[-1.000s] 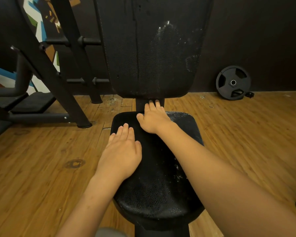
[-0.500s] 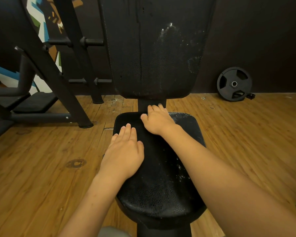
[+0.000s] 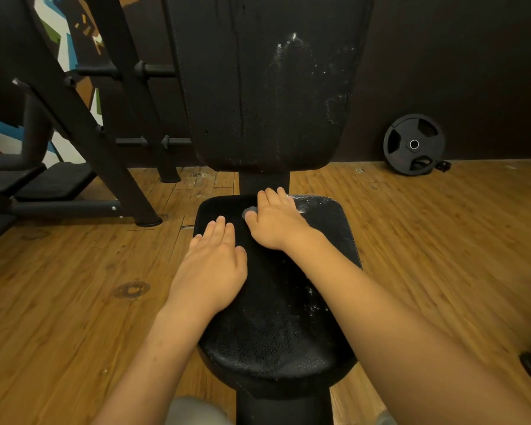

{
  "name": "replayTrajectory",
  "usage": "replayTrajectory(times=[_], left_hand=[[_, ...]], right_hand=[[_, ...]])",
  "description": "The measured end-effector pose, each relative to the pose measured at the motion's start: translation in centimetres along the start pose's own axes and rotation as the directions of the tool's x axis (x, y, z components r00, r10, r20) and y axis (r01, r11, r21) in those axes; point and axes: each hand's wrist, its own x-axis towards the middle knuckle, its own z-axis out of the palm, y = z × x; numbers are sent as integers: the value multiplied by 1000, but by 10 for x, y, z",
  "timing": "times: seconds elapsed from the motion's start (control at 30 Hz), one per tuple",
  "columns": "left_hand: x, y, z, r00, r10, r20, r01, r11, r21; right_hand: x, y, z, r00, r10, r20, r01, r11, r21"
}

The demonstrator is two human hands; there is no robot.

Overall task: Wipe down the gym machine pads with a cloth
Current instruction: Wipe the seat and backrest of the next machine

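Black, pebbled vinyl covers the seat pad (image 3: pixel 276 332), which stands on a post above a wooden floor (image 3: pixel 59 302), with the upright back pad (image 3: pixel 258 87) rising just behind it. The right grip (image 3: pixel 276 222) lies palm down on the far end of the seat pad, fingers straight and reaching its back edge, pressing on a grey cloth (image 3: pixel 249 211). Only a small bit of the cloth shows beside the thumb tip; the rest is hidden under the palm. The left grip (image 3: pixel 210 268) is released and holds nothing, resting flat on the seat pad's left side with fingers straight and together. White specks (image 3: pixel 311 305) dot the seat pad's right side, and a pale streaky smear (image 3: pixel 288 56) marks the back pad. A black steel frame (image 3: pixel 83 124) stands to the left, and a weight plate (image 3: pixel 413 144) leans against the dark wall to the right.
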Motion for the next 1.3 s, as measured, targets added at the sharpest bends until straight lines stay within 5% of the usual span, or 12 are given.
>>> replayTrajectory(times=[0.17, 0.37, 0.57, 0.77, 1.3], left_hand=[[1, -1, 1, 1000, -5, -10, 5, 1000, -6], [2, -1, 2, 1000, -10, -7, 10, 1000, -8], [2, -2, 3, 1000, -12, -13, 12, 1000, -8], [3, -2, 2, 1000, -5, 0, 5, 1000, -11], [1, -2, 3, 1000, -3, -15, 3, 1000, -25]], right_hand=[[-22, 2, 3, 999, -41, -3, 41, 999, -13], [0, -11, 3, 993, 88, -77, -91, 995, -29], [-34, -3, 8, 1000, -11, -9, 11, 999, 34], [-18, -11, 0, 998, 65, -8, -65, 998, 14], [-71, -5, 5, 1000, -11, 18, 10, 1000, 24]])
